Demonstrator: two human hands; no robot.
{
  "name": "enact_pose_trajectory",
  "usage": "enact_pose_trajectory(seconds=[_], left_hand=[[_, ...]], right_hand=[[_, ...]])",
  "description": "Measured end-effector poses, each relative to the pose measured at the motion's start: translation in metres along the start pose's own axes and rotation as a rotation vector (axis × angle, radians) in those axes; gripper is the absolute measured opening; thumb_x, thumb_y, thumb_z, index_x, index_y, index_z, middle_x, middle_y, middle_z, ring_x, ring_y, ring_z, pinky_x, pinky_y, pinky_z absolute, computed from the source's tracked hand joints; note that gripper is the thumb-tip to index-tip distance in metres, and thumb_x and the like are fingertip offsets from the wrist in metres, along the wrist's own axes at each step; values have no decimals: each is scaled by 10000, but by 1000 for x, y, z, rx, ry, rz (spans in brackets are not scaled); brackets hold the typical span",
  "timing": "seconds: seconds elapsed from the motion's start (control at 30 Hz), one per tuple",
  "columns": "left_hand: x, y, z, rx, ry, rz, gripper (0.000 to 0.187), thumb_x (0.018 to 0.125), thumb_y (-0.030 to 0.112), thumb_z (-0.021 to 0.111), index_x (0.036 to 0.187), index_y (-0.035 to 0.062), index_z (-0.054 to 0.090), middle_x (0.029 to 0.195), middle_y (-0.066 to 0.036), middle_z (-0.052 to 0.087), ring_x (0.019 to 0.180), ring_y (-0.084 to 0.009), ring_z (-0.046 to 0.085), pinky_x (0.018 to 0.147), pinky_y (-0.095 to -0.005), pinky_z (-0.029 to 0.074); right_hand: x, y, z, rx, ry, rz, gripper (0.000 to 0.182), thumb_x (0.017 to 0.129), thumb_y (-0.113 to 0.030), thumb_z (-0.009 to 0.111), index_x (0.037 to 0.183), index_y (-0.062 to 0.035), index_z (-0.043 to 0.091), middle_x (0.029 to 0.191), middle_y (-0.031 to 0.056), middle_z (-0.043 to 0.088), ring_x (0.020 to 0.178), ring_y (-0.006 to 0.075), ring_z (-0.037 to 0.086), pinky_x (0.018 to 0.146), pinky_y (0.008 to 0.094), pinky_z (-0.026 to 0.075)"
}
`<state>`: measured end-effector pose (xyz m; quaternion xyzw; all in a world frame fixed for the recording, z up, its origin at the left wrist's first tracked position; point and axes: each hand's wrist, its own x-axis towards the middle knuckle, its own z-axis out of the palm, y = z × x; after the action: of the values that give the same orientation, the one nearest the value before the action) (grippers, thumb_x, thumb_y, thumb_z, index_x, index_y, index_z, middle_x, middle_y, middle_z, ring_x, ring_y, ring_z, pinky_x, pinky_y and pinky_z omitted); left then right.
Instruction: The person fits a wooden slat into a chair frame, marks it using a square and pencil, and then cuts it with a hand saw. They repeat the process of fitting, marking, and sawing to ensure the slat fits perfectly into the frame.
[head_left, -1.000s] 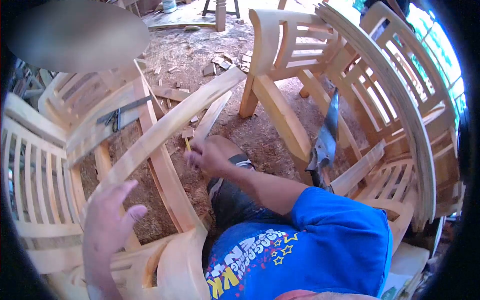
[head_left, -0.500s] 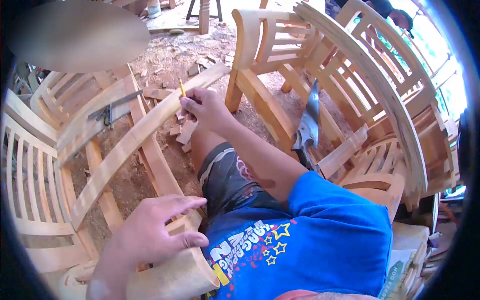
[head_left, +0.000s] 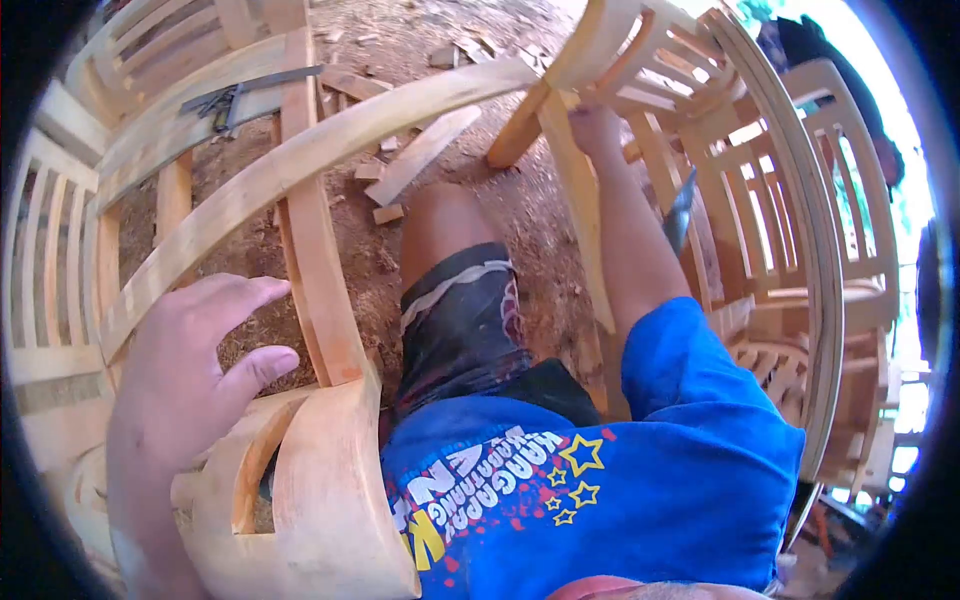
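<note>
My left hand (head_left: 195, 375) hovers over the wooden chair frame (head_left: 335, 490) beside me, thumb and fingers apart, holding nothing. A long curved wooden strip (head_left: 330, 150) lies across that frame, just beyond the left hand. My right hand (head_left: 597, 130) is stretched forward to the right, at the rail (head_left: 575, 200) of a second wooden frame. Its fingers are blurred and partly hidden, and no pencil shows there. To the right of that forearm, a dark saw blade (head_left: 680, 212) is partly visible.
A dark metal tool with a straight blade (head_left: 250, 80) rests on the left frame. Wood offcuts (head_left: 425, 150) and sawdust cover the ground ahead. Slatted chair backs (head_left: 770, 190) and long boards (head_left: 825, 300) stand at right. Another person (head_left: 825, 80) is behind them.
My right hand has left the curved strip, where it held a yellow pencil, and reached right to the other frame's rail. The pencil is out of sight. The view has shifted; my left hand stays open.
</note>
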<state>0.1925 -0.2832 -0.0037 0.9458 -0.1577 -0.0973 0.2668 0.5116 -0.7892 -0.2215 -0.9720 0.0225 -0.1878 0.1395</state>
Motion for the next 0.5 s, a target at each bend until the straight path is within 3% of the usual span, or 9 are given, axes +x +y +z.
enact_pose_trajectory(seconds=[0.07, 0.27, 0.37, 0.5], left_hand=[[1, 3, -3, 12, -18, -49, 514, 856, 300, 811, 1254, -6, 703, 1219, -206, 717, 1137, -408, 668, 1013, -452, 524], [14, -3, 1, 58, -66, -133, 511, 861, 283, 809, 1284, 17, 699, 1241, -199, 713, 1171, -395, 659, 1037, -444, 515], [16, -8, 3, 67, -55, -183, 510, 854, 253, 815, 1295, 26, 696, 1246, -193, 711, 1175, -392, 658, 1039, -443, 514], [17, -14, 4, 62, -61, -241, 518, 838, 219, 824, 1302, 31, 691, 1246, -188, 708, 1162, -388, 661, 1034, -437, 515]], right_hand=[[16, 9, 0, 77, -53, 7, 275, 899, -291, 682, 1033, -71, 779, 1027, 236, 756, 974, 436, 723, 875, 502, 581], [29, 7, 8, -29, 35, -6, 279, 909, -263, 653, 1020, -49, 792, 981, 240, 755, 978, 430, 725, 907, 521, 571], [31, 11, 12, 3, 3, -7, 286, 913, -265, 661, 1020, -31, 786, 962, 250, 749, 951, 427, 727, 880, 516, 571], [17, 12, 18, 31, 166, -54, 286, 913, -279, 679, 1001, -29, 785, 919, 264, 736, 877, 442, 719, 820, 520, 562]])
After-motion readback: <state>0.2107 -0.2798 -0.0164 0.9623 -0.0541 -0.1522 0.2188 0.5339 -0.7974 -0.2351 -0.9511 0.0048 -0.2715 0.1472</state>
